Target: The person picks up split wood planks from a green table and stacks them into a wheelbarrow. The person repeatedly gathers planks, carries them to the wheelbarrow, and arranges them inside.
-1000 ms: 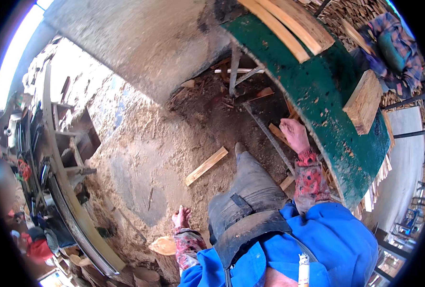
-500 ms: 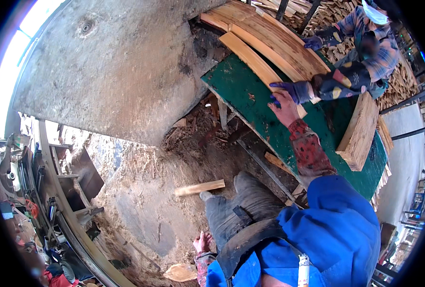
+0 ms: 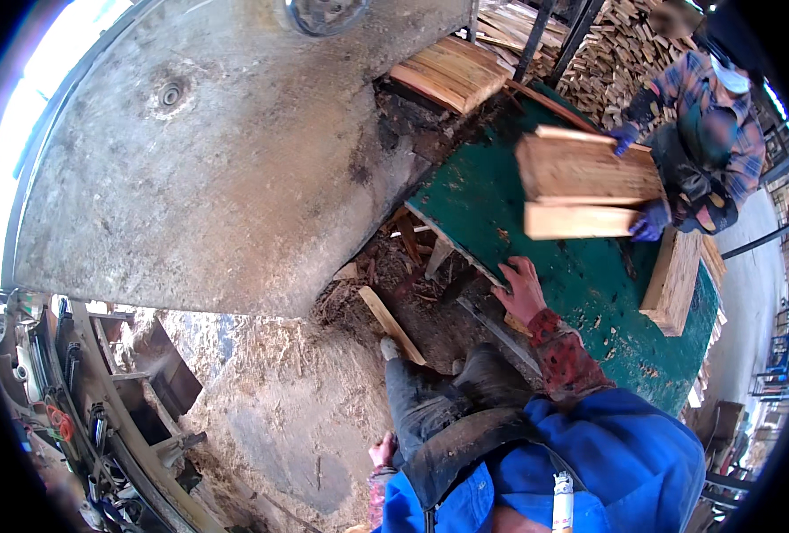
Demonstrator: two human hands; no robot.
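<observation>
Right hand (image 3: 520, 289) rested flat, fingers apart, on near edge of green counter (image 3: 590, 284), centre frame; held nothing. Left hand (image 3: 381, 450) hung low by leg, bottom centre; grip not discernible. Co-worker, upper right, carried boards (image 3: 585, 182) over counter. Boards not yet set down.

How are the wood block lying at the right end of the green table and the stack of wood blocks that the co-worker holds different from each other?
The single block lies on the green table, untouched; the held stack is carried between a co-worker's blue-gloved hands. The single block runs lengthwise away from the viewer; the stack lies crosswise. The single block is one piece; the stack has at least two. Both are pale, rough-sawn wood.
</observation>
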